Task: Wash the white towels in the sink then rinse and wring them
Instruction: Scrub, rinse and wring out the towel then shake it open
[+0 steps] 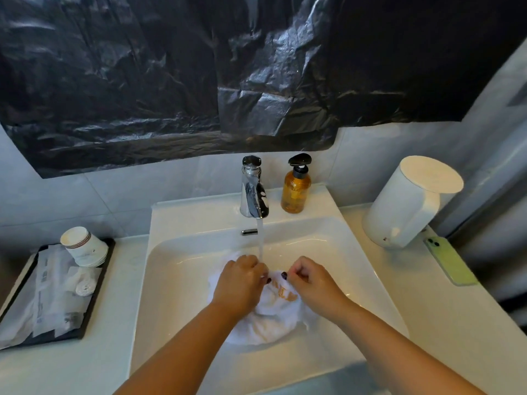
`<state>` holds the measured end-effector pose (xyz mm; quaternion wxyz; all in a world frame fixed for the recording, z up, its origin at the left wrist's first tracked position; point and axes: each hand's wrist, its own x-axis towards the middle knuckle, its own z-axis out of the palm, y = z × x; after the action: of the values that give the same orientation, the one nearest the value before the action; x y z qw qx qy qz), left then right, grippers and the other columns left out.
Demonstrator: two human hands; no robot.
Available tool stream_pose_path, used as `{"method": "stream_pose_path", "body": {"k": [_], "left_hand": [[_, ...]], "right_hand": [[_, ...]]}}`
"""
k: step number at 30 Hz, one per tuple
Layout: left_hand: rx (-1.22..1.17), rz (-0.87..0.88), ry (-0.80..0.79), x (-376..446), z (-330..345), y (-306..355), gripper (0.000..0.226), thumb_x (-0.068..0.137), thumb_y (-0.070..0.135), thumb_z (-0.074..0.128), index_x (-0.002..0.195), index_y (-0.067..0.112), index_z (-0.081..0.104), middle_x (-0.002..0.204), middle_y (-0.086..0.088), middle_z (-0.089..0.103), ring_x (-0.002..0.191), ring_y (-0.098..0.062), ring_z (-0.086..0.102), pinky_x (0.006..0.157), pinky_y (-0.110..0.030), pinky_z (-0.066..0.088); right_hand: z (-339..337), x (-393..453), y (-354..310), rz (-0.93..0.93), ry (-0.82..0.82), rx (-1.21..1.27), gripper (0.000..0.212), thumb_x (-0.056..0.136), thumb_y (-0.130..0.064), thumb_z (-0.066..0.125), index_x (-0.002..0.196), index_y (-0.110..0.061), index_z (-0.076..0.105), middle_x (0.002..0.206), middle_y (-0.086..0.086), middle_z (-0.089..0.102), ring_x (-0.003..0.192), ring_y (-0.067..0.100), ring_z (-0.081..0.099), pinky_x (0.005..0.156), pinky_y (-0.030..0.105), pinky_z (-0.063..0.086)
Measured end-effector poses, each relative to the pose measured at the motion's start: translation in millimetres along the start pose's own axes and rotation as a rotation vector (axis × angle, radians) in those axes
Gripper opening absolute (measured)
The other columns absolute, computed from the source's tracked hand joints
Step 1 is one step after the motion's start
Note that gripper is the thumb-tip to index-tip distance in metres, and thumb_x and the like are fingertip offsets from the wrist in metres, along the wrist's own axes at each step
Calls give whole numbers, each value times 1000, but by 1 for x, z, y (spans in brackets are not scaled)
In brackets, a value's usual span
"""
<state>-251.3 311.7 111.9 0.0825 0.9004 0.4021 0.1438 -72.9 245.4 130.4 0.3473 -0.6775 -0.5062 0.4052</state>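
A white towel (268, 317) with gold lettering lies bunched in the white sink (176, 280). My left hand (239, 283) grips its left part with curled fingers. My right hand (310, 280) pinches its upper edge just to the right. Both hands hold the cloth under the stream of water running from the chrome faucet (253, 192) at the back of the basin. The lower part of the towel rests on the basin floor between my forearms.
An amber pump bottle (295, 189) stands right of the faucet. A white kettle (407, 203) and a green phone (450, 260) sit on the right counter. A black tray (94, 295) with paper cups (82, 246) and packets is at left. Black plastic sheeting (228, 67) covers the wall.
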Motion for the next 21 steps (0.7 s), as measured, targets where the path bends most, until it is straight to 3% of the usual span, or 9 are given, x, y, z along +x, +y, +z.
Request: {"method": "stream_pose_path", "body": {"k": [2, 5, 8, 10, 13, 15, 18, 19, 21], "left_hand": [[-40, 26, 77, 1, -6, 0, 25, 58, 12, 91, 66, 20, 69, 65, 6, 63, 58, -19, 61, 49, -28, 44], [-127, -52, 125, -3, -12, 0, 14, 77, 10, 79, 81, 18, 68, 77, 4, 68, 66, -21, 64, 54, -29, 47], [-213, -110, 121, -5, -23, 7, 8, 99, 17, 53, 103, 13, 58, 92, -2, 71, 77, -31, 65, 60, -31, 41], [-225, -77, 175, 0, -38, 15, 9, 101, 17, 47, 102, 11, 52, 88, -6, 69, 70, -33, 61, 59, -31, 37], [-188, -76, 271, 8, -72, 21, 7, 99, 15, 49, 98, 10, 52, 85, -9, 62, 68, -31, 54, 59, -33, 37], [-174, -98, 355, 10, -98, 20, 7, 96, 13, 50, 93, 9, 54, 83, -11, 57, 71, -33, 52, 59, -38, 40], [-227, -98, 377, 11, -134, 26, 6, 98, 12, 47, 95, 10, 52, 90, -9, 56, 79, -30, 51, 68, -42, 44], [-276, -112, 339, 12, -144, 30, 4, 100, 14, 45, 98, 12, 48, 90, -8, 56, 79, -29, 51, 69, -43, 43], [-368, -163, 261, 16, -160, 40, 5, 104, 19, 40, 99, 16, 40, 84, -5, 56, 75, -28, 52, 67, -42, 42]], "right_hand": [[-3, -5, -5, 113, -49, 99, 21, 76, -6, 79, 79, -12, 59, 67, 3, 64, 65, 15, 60, 66, 29, 48], [-8, -14, -4, 291, -25, 193, 29, 67, -9, 87, 88, -11, 67, 66, -1, 69, 71, 18, 66, 68, 30, 51], [-15, -20, -5, 320, 44, 399, 14, 73, -12, 83, 84, -10, 74, 86, 12, 74, 84, 28, 68, 75, 36, 50], [-18, -22, -11, 324, 53, 563, 5, 81, -6, 75, 77, -7, 73, 82, 14, 71, 77, 25, 66, 73, 35, 50], [-30, -23, -19, 325, 69, 672, 13, 87, 1, 66, 76, -4, 66, 74, 11, 67, 64, 19, 64, 62, 29, 52], [-40, -21, -20, 340, 115, 538, 11, 86, 3, 66, 77, -2, 65, 83, 18, 68, 69, 23, 64, 65, 33, 57], [-45, -13, -28, 282, 211, -62, 8, 86, -6, 68, 90, -12, 70, 103, 9, 67, 93, 23, 64, 80, 35, 55], [-43, -12, -42, 203, 205, -107, 17, 86, -10, 68, 102, -16, 69, 112, 4, 64, 103, 20, 61, 82, 31, 52], [-39, -14, -76, 38, 49, 141, 35, 82, -20, 71, 117, -21, 65, 122, -1, 62, 112, 14, 58, 91, 29, 47]]}}
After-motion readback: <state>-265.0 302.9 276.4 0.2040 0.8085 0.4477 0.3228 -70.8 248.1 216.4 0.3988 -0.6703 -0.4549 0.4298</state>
